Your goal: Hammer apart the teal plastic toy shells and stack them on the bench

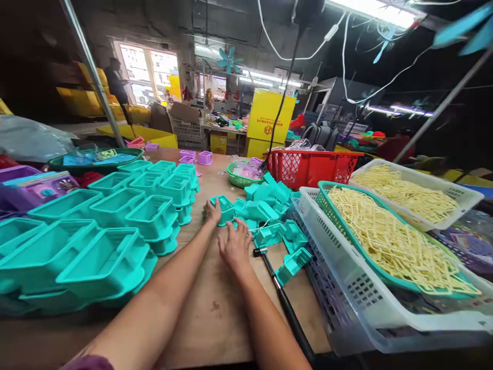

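My left hand (pixel 212 211) grips a small teal plastic part (pixel 225 209) that rests on the brown table (pixel 210 303). My right hand (pixel 234 245) lies flat on the table just right of it, fingers spread toward a loose heap of teal plastic parts (pixel 269 203); whether it touches one I cannot tell. A small hammer (pixel 283 298) with a black handle lies beside my right wrist, its head near my fingers.
Stacks of teal plastic trays (pixel 115 226) fill the left of the table. On the right stand a white basket (pixel 358 293) and a teal basket (pixel 379 275) of pale yellow sticks, and a second white basket (pixel 408 192). A red basket (pixel 311 167) and a small green basket (pixel 241 180) stand behind the heap.
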Demonstrator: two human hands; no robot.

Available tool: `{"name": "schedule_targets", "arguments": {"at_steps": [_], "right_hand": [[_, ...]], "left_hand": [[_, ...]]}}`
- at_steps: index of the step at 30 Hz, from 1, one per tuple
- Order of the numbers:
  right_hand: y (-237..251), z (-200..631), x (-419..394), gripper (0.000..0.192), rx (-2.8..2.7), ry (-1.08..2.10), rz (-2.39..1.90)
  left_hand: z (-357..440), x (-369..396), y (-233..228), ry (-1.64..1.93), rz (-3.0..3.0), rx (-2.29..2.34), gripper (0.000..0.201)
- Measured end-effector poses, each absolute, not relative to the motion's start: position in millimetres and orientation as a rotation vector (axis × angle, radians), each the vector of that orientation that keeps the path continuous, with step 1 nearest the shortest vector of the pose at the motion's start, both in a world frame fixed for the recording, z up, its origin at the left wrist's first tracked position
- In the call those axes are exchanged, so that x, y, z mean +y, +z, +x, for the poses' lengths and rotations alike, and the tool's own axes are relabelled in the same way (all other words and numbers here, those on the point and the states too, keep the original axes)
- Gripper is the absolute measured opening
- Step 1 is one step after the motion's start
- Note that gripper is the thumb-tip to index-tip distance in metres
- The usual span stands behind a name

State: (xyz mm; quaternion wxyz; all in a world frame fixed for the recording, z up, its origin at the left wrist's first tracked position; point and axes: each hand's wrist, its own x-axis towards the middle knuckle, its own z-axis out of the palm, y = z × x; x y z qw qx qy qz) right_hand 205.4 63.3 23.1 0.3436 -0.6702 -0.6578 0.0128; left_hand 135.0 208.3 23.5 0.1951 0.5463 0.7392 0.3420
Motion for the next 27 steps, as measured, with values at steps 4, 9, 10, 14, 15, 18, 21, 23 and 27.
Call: {"name": "schedule_targets", "arguments": {"at_steps": [4, 9, 10, 14, 15, 18, 21, 23, 27], "right_hand": [[-15.1, 225.4, 92.3, 0.057, -1.709, 0.038, -2.043], [-37.8, 233.1, 114.9, 0.058, -1.755, -0.162, -2.045], [-41.8, 234.5, 117.7, 0.057, -1.761, -0.198, -2.029], [-55.5, 241.5, 124.0, 0.053, -1.777, -0.327, -1.947], [-58.5, 243.6, 125.1, 0.053, -1.773, -0.358, -1.931], [-67.6, 250.7, 129.0, 0.054, -1.764, -0.429, -1.88], [-77.0, 258.7, 134.2, 0.053, -1.768, -0.454, -1.829], [-82.1, 262.7, 136.9, 0.052, -1.79, -0.463, -1.8], [-82.9, 261.2, 135.9, 0.051, -1.76, -0.477, -1.793]], "left_hand": [[167.9, 235.1, 17.8, 0.986, 1.47, 2.021, 0.04], [185.2, 280.4, 20.5, 1.064, 1.466, 1.937, 0.041], [183.0, 286.8, 20.0, 1.071, 1.477, 1.913, 0.041], [169.6, 284.9, 11.4, 1.057, 1.489, 1.882, 0.044], [167.5, 277.4, 9.7, 1.047, 1.486, 1.891, 0.046], [165.7, 241.2, 11.8, 1.028, 1.523, 1.92, 0.053], [163.0, 190.7, 24.2, 1.042, 1.723, 1.874, 0.057], [153.2, 153.1, 36.3, 1.049, 1.926, 1.77, 0.052], [100.9, 84.6, 69.6, 1.081, 2.344, 1.635, 0.031]]}}
